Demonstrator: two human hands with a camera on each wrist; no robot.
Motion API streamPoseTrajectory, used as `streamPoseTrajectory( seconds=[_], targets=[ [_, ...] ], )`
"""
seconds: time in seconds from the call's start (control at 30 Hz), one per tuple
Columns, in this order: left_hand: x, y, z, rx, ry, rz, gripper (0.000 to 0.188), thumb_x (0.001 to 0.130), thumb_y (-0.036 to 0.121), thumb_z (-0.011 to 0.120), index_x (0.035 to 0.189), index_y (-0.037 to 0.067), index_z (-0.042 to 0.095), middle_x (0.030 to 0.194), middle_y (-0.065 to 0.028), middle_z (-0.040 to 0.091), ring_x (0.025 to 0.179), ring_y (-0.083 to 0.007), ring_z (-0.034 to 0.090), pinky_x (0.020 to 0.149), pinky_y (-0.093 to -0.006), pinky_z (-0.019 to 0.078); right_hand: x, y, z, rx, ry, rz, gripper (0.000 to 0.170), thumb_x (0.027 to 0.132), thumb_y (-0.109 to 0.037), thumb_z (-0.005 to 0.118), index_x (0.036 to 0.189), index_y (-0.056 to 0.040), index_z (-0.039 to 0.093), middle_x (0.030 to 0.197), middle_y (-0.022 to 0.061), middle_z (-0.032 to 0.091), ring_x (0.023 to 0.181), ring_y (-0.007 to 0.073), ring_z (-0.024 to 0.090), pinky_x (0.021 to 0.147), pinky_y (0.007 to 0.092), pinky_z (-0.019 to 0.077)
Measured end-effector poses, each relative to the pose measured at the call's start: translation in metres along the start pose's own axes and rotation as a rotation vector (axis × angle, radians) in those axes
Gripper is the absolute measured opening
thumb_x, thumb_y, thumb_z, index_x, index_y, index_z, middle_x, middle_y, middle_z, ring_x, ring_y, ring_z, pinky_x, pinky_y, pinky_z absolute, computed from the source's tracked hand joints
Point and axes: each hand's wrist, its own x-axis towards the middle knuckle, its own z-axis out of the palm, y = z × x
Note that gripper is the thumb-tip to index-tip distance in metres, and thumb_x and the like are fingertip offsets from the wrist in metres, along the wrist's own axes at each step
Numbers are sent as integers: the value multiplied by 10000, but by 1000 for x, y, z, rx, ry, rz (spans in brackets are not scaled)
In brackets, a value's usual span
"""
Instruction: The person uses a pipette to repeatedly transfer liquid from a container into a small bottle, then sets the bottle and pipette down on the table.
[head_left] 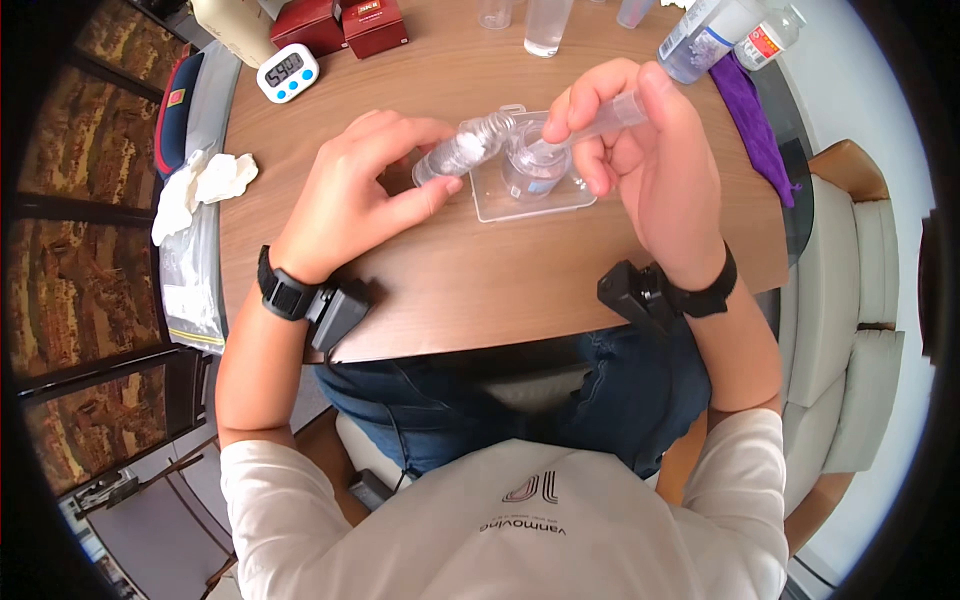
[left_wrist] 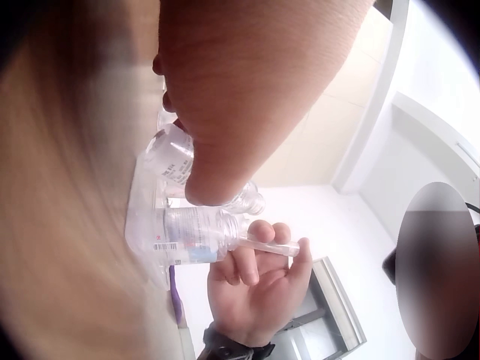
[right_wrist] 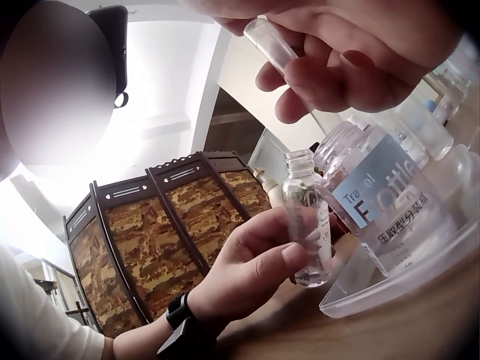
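Observation:
In the head view the left hand [head_left: 365, 185] grips a small clear bottle [head_left: 462, 148], tilted, its open neck beside a wider clear jar [head_left: 535, 170]. That jar stands on a shallow clear tray [head_left: 520, 213]. The right hand [head_left: 660, 160] pinches a clear plastic tube [head_left: 612, 115] between thumb and fingers, its lower end at the jar's mouth. From the right wrist, the jar [right_wrist: 394, 202] shows a blue label, and the small bottle [right_wrist: 309, 225] has no cap. The left wrist view shows the tube [left_wrist: 270, 245] reaching the jar's opening [left_wrist: 227, 234].
A white timer [head_left: 288, 74] and red boxes [head_left: 374, 26] stand at the back left. Behind the tray is a clear cup [head_left: 547, 30]. Bottles [head_left: 700, 42] and a purple cloth [head_left: 752, 130] lie at the right; crumpled tissue [head_left: 225, 177] is at the left edge.

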Motion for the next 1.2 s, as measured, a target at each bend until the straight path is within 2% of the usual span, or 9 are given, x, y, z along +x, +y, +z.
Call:
streamPoseTrajectory(
  seconds=[0.13,0.2,0.33,0.47,0.53,0.67,0.7,0.97,1.2],
  targets=[
    [-1,-6,2,-74,89,-40,337,837,173,821,1124,36,710,888,-64,673,715,-155,586,646,-299,504,0,0,-3,49,-42,-28,417,1076,-295,333,966,-7,614,934,95,677,591,77,463,576,225,381],
    [-5,-17,9,-249,133,-139,367,864,143,803,1188,9,692,896,-13,659,740,-69,549,647,-245,472,-1,-4,-1,61,-37,-28,405,1070,-281,337,965,-5,613,943,98,678,590,80,467,576,226,384],
    [-3,-26,14,-512,285,-159,390,924,112,758,1281,-2,651,985,17,666,819,-40,563,693,-207,455,2,3,-4,83,-42,-69,410,1075,-281,335,965,-3,615,935,101,684,580,71,482,552,221,391],
    [-1,-25,8,-403,303,-164,375,949,101,740,1296,-2,640,982,15,655,834,-43,572,720,-198,466,2,8,-8,56,-1,-44,402,1073,-312,361,965,-31,626,934,75,698,562,50,482,515,201,368],
    [1,-29,10,-486,313,-152,380,951,95,732,1295,-28,628,993,-1,666,855,-57,599,752,-216,490,5,6,-12,-97,24,-78,437,1083,-371,325,1018,-38,602,984,127,708,579,75,461,538,216,375],
    [1,-26,5,-508,305,-108,379,965,97,699,1309,-37,613,1016,-9,676,872,-69,606,788,-233,499,2,-2,-5,-137,3,-55,429,1093,-352,337,1002,-37,613,990,120,711,560,72,472,516,221,364],
    [0,-31,6,-521,291,-122,374,972,99,683,1312,-37,609,1023,-11,680,877,-72,607,799,-237,502,4,1,-10,-98,-33,-83,393,1063,-333,394,991,-43,649,944,63,706,570,56,523,504,208,386],
    [-1,-34,4,-461,267,-119,337,1006,143,631,1289,-39,616,1076,-36,698,961,-88,632,866,-254,515,-2,-15,0,-261,-114,-38,442,1069,-377,406,1045,-23,669,1068,59,685,680,95,625,565,230,469],
    [0,-48,3,-454,306,-44,325,990,170,651,1256,-18,648,993,-17,686,882,-80,611,797,-248,505,-1,-10,11,-243,-105,-53,442,1069,-388,435,1030,-23,682,1024,40,694,678,74,599,568,215,450]
  ],
)
